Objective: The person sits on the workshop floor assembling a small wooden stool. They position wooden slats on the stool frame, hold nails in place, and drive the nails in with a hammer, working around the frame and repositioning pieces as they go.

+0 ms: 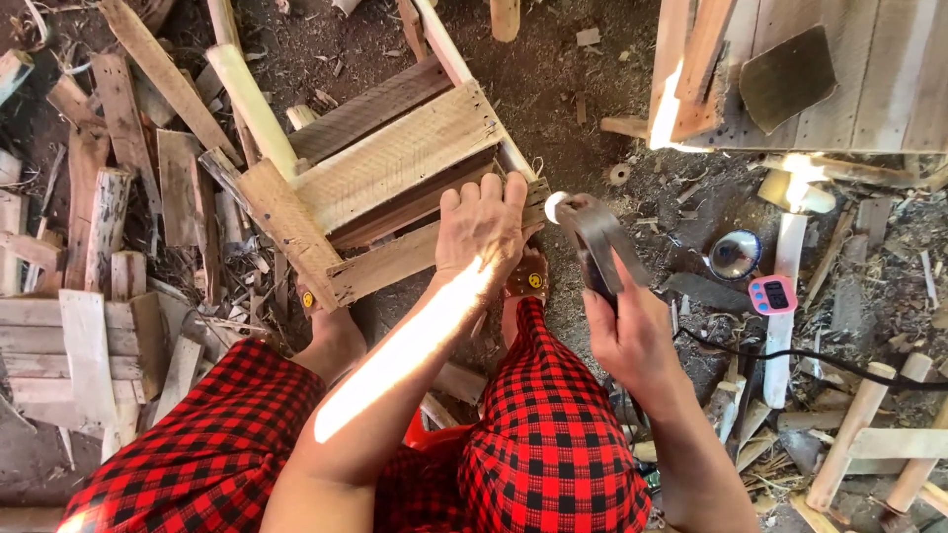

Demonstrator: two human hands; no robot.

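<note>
1. Your left hand (482, 229) lies flat, fingers spread, on the near slat of the wooden frame (395, 188). It presses down and closes on nothing. The frame lies on the dirt floor (553, 89) at about 11 o'clock from your knees, its near edge just above your sandalled foot (526, 281).

2. Your right hand (632, 331) is wrapped tight around the handle of a hammer (592, 237). The head is raised at 12 o'clock from that hand, just to the right of your left fingertips, near the frame's right corner and apart from the wood.

3. You appear to be mid-nailing: the frame is steadied and the hammer cocked over the corner joint. No nail is visible at this size, so you cannot tell whether one is already set.

4. The next blow calls for a straight drop onto the corner. Your left fingers lie close to the hammer's path, so draw them toward 9 o'clock along the slat first.

5. Around you: loose offcuts (118, 197) at 9 o'clock, a small pink timer (772, 294) and a round tin (735, 254) at 3 o'clock, and a black cable (790, 360) running past your right wrist.
</note>
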